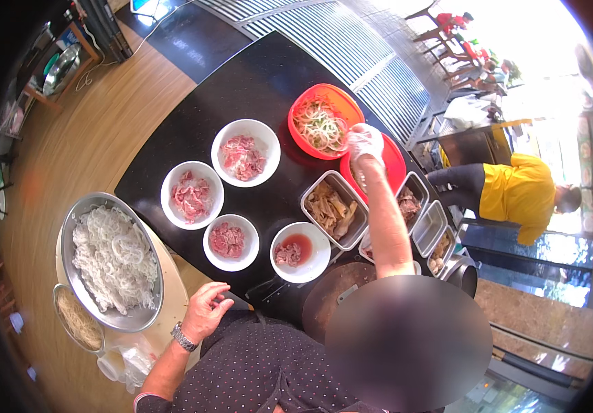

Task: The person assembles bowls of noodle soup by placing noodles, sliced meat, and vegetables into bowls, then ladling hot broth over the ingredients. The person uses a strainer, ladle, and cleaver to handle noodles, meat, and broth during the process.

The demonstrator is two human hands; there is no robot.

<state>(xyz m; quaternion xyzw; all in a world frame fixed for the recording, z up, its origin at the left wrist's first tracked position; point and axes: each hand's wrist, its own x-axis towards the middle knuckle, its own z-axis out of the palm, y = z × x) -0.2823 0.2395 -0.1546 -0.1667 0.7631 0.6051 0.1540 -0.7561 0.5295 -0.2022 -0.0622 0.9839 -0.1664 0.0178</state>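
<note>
My right hand (366, 140), in a clear plastic glove, is over the rims of two red bowls. One red bowl (296, 135) holds sliced onion and greens; the other (395, 164) is partly hidden by my forearm. What the gloved fingers hold, if anything, is hidden. My left hand (206, 308), with a wristwatch, hovers empty at the table's near edge, fingers loosely bent and apart. Beyond it stand white bowls of sliced red meat: one bowl (231, 242) nearest, then another (192, 195) and a larger one (245, 153). A further white bowl (300, 252) has meat in reddish liquid.
Metal containers, one with sliced meat (333, 209), crowd the black table's (183, 134) right side. A knife (348, 294) lies on a round chopping board (322, 304). At left are a basin of white noodles (113, 260) and a strainer (79, 317). A person in yellow (516, 193) stands beyond.
</note>
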